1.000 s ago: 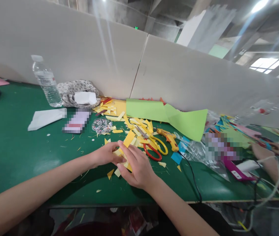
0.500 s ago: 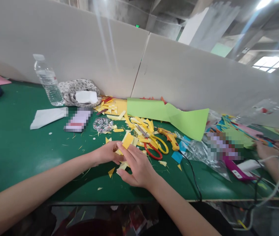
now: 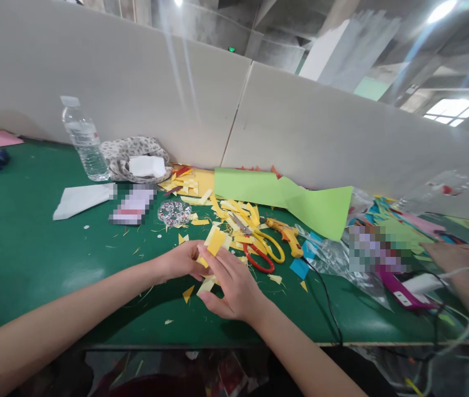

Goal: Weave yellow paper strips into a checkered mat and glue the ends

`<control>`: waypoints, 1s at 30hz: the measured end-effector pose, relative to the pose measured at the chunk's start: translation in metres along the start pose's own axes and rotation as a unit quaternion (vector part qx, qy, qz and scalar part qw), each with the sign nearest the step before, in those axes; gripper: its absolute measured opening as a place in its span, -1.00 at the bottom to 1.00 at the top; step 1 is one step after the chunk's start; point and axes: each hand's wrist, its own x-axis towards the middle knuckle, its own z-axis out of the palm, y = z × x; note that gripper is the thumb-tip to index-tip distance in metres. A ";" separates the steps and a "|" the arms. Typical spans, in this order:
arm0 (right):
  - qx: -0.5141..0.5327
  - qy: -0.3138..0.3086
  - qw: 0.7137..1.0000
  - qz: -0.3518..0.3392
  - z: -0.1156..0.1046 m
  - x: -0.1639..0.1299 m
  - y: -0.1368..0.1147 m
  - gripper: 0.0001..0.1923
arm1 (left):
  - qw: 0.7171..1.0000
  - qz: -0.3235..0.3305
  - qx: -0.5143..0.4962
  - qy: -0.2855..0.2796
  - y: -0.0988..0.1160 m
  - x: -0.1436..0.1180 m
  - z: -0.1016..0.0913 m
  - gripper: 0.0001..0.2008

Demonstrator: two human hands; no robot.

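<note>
Both hands — left hand (image 3: 182, 260) and right hand (image 3: 230, 284) — pinched one yellow paper piece (image 3: 215, 242) mid-fold above the tabletop (image 3: 19, 248); the next move probably needed firm creasing.

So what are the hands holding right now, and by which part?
Both hands pinch a small yellow paper piece over the green table: the left hand at its lower left edge, the right hand at its lower right.
</note>
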 end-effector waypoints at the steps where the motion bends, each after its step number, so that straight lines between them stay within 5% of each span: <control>1: -0.003 0.000 1.000 0.003 0.000 0.000 0.000 -0.34 | 1.000 -0.001 0.000 0.003 -0.001 0.000 0.000 -0.74; 17: 0.093 -0.052 0.992 0.068 0.001 0.001 -0.002 -0.37 | 0.999 0.035 0.022 0.003 -0.004 0.003 -0.001 -0.79; 21: 0.089 0.041 0.991 0.088 -0.001 0.003 -0.003 -0.52 | 0.999 0.032 0.001 0.002 -0.005 0.002 -0.002 -0.78; 25: 0.033 0.188 0.962 0.196 -0.012 0.005 0.011 -0.72 | 0.999 -0.007 -0.027 -0.017 -0.005 0.002 -0.004 -0.65; 30: 0.119 0.203 0.893 0.384 -0.029 0.004 0.041 -0.43 | 0.999 -0.022 -0.028 -0.021 -0.005 0.002 -0.005 -0.57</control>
